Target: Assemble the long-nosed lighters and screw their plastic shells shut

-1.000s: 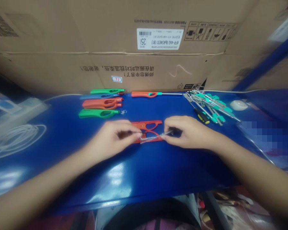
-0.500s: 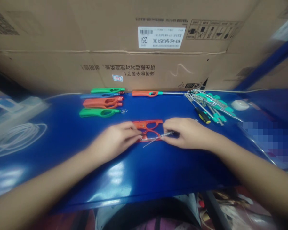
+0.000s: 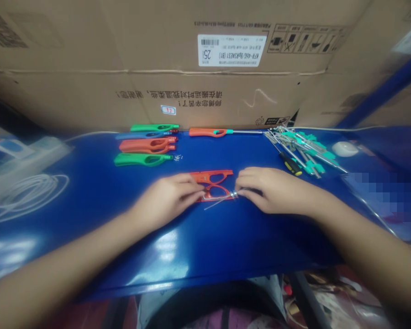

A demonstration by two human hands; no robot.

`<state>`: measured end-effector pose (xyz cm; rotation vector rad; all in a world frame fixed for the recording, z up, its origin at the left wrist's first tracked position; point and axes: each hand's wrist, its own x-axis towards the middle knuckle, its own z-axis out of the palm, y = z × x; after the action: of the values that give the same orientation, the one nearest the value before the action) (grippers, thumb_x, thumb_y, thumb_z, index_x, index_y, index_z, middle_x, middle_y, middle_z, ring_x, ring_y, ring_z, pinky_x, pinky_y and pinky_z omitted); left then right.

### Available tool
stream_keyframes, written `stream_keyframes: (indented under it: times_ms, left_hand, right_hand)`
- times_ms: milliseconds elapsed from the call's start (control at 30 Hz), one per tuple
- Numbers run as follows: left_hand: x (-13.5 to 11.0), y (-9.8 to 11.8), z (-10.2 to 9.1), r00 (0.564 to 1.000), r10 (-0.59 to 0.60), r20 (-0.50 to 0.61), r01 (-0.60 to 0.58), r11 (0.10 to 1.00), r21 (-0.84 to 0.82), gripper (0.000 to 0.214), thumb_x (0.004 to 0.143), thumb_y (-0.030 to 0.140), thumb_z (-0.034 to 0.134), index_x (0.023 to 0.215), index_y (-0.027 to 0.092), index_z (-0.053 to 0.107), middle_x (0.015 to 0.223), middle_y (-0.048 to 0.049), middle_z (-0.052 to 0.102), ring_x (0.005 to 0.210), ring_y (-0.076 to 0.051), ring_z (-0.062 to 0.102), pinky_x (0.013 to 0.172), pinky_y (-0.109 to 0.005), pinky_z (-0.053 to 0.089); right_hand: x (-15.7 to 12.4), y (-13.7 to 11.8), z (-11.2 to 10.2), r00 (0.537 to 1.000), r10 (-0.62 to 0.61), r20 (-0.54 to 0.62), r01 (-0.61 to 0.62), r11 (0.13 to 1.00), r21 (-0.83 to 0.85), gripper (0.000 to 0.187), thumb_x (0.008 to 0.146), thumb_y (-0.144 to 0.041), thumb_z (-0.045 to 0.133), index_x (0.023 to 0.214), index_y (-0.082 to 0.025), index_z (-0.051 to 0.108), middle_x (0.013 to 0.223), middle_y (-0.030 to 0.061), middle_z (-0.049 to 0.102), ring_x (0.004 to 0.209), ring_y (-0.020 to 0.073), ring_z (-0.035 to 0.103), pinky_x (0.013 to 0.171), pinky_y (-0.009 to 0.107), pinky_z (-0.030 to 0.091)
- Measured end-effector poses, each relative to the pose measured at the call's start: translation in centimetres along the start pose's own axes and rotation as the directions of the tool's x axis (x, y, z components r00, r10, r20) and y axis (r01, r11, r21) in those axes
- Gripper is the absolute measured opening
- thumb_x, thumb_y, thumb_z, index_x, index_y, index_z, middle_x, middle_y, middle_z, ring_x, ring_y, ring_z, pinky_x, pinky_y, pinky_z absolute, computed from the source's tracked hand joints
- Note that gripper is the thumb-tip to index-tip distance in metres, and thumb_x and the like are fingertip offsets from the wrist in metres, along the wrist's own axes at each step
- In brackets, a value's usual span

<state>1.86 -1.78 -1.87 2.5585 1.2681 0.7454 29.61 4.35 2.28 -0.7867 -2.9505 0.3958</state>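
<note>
Two orange lighter shell halves lie one above the other on the blue table. My left hand [image 3: 167, 196] is closed, its finger and thumb on the left part of the nearer half [image 3: 216, 188] and covering it. A thin white wire [image 3: 212, 198] runs from those fingertips along that shell. My right hand [image 3: 270, 189] pinches a slim silvery metal piece [image 3: 233, 194] at the shell's right end; its far part is hidden in the hand. A thin clear tube [image 3: 214, 204] slants out leftward. The farther half [image 3: 221, 175] sits just beyond the fingers.
Green, blue and orange lighter handles [image 3: 144, 159] lie at back left. An orange lighter [image 3: 205, 132] with a metal rod is against the cardboard [image 3: 164, 55]. At back right are several rods [image 3: 304, 141] with teal parts and a screwdriver [image 3: 289, 164]. A coiled white cable [image 3: 27, 196] lies left.
My right hand has shifted slightly right, baring more of the metal piece at the shell's end. My left hand holds nearly the same place.
</note>
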Motion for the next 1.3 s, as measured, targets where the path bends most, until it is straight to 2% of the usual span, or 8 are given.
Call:
stream_keyframes:
  times_ms: [200, 467, 733, 900, 967, 1033, 1133, 1300]
  left_hand:
    - [0.1, 0.0, 0.0, 1.0, -0.01, 0.013, 0.01, 1.0, -0.017, 0.02, 0.098, 0.027, 0.059, 0.104, 0.019, 0.077, 0.1, -0.0055, 0.073, 0.088, -0.017, 0.07, 0.084, -0.029, 0.056]
    - [0.3, 0.2, -0.1, 0.999, -0.033, 0.021, 0.033, 0.999, -0.014, 0.019, 0.098, 0.027, 0.06, 0.1, 0.019, 0.077, 0.096, -0.005, 0.072, 0.086, -0.017, 0.069, 0.079, -0.027, 0.055]
    - [0.3, 0.4, -0.1, 0.999, -0.044, 0.022, 0.044, 0.999, -0.005, 0.021, 0.098, 0.026, 0.059, 0.103, 0.018, 0.078, 0.098, -0.0061, 0.073, 0.087, -0.018, 0.069, 0.08, -0.029, 0.055]
    - [0.4, 0.6, -0.2, 0.998, -0.058, 0.028, 0.058, 0.998, -0.006, 0.021, 0.098, 0.025, 0.06, 0.102, 0.018, 0.078, 0.098, -0.006, 0.073, 0.087, -0.018, 0.069, 0.079, -0.028, 0.055]
    - [0.4, 0.5, -0.1, 0.999, -0.048, 0.024, 0.048, 0.999, -0.004, 0.02, 0.098, 0.025, 0.06, 0.103, 0.018, 0.078, 0.098, -0.0057, 0.073, 0.087, -0.018, 0.069, 0.079, -0.028, 0.054]
    - [0.3, 0.4, 0.0, 0.999, -0.031, 0.012, 0.031, 1.0, 0.0, 0.02, 0.098, 0.025, 0.06, 0.102, 0.017, 0.077, 0.098, -0.0053, 0.072, 0.086, -0.017, 0.069, 0.079, -0.028, 0.054]
    - [0.2, 0.3, 0.3, 1.0, -0.003, -0.012, 0.003, 1.0, 0.007, 0.019, 0.098, 0.025, 0.06, 0.101, 0.017, 0.077, 0.096, -0.0046, 0.072, 0.085, -0.017, 0.069, 0.079, -0.028, 0.055]
    - [0.2, 0.4, 0.6, 1.0, 0.007, -0.02, -0.006, 1.0, 0.012, 0.02, 0.098, 0.026, 0.059, 0.103, 0.018, 0.076, 0.095, -0.0043, 0.072, 0.084, -0.017, 0.069, 0.078, -0.028, 0.055]
  right_hand:
    - [-0.2, 0.2, 0.0, 1.0, -0.012, -0.001, 0.012, 1.0, 0.002, 0.02, 0.099, -0.022, 0.053, 0.089, -0.019, 0.07, 0.089, 0.0049, 0.066, 0.081, 0.0181, 0.061, 0.071, 0.03, 0.042]
    - [-0.5, -0.8, 0.0, 0.998, -0.064, 0.005, 0.063, 0.97, -0.236, 0.021, 0.095, -0.013, 0.055, 0.082, -0.019, 0.07, 0.077, 0.0039, 0.065, 0.077, 0.0201, 0.055, 0.063, 0.032, 0.033]
    - [-0.5, -1.9, 0.1, 0.989, -0.13, 0.07, 0.147, 0.901, -0.407, 0.016, 0.075, -0.001, 0.063, 0.082, -0.015, 0.07, 0.08, 0.0077, 0.067, 0.083, 0.0251, 0.054, 0.068, 0.037, 0.032]
    - [-0.4, -1.9, 0.4, 0.985, -0.166, 0.05, 0.17, 0.879, -0.445, 0.014, 0.076, -0.003, 0.064, 0.08, -0.013, 0.071, 0.077, 0.0087, 0.068, 0.082, 0.0247, 0.054, 0.069, 0.037, 0.031]
    - [-0.3, -2.0, 0.5, 0.99, -0.14, 0.004, 0.127, 0.886, -0.445, 0.012, 0.083, -0.008, 0.062, 0.082, -0.014, 0.073, 0.077, 0.0091, 0.069, 0.081, 0.0244, 0.055, 0.069, 0.038, 0.031]
    - [-0.2, -2.1, 0.6, 0.995, -0.074, -0.065, 0.044, 0.926, -0.375, 0.017, 0.091, -0.019, 0.06, 0.085, -0.015, 0.075, 0.081, 0.009, 0.071, 0.082, 0.0239, 0.057, 0.069, 0.037, 0.032]
    - [0.2, -1.8, 0.8, 0.985, 0.077, -0.151, -0.095, 0.989, -0.112, 0.021, 0.095, -0.031, 0.059, 0.094, -0.018, 0.076, 0.094, 0.0073, 0.073, 0.084, 0.0206, 0.062, 0.071, 0.033, 0.038]
    - [0.8, -0.8, 1.1, 0.967, 0.226, -0.118, -0.198, 0.958, 0.209, 0.015, 0.089, -0.031, 0.069, 0.082, -0.018, 0.074, 0.08, 0.0024, 0.067, 0.068, 0.013, 0.057, 0.063, 0.026, 0.041]
